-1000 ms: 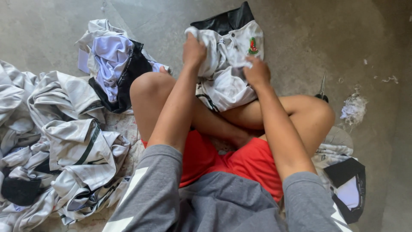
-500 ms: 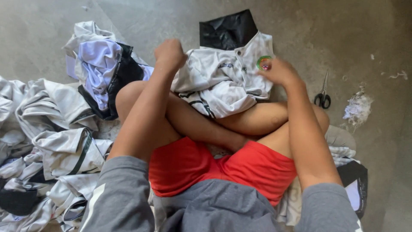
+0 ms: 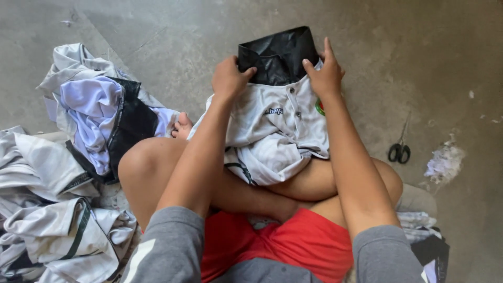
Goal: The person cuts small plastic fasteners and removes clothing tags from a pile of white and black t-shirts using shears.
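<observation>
A: What is the room like?
B: A bare grey concrete floor (image 3: 183,31). A heap of white and black clothes (image 3: 68,173) fills the left of the frame, black scissors (image 3: 399,152) lie at the right, and a scrap of white fluff (image 3: 444,162) lies just beyond them.

A: And the hands?
B: The left hand (image 3: 230,78) is closed, pinching the top edge of a white shirt (image 3: 277,136) at centre frame. The right hand (image 3: 325,73) grips the other side of that edge, fingers partly spread, one pointing up. A black bag (image 3: 277,55) sits just behind the shirt, touching both hands.

A: Where is the shirt?
B: Draped over the person's crossed legs, collar end upward.

A: Any change from half a second ago?
B: The shirt lies flatter, its buttons now showing, and the hands have drawn closer together at the bag's mouth.
</observation>
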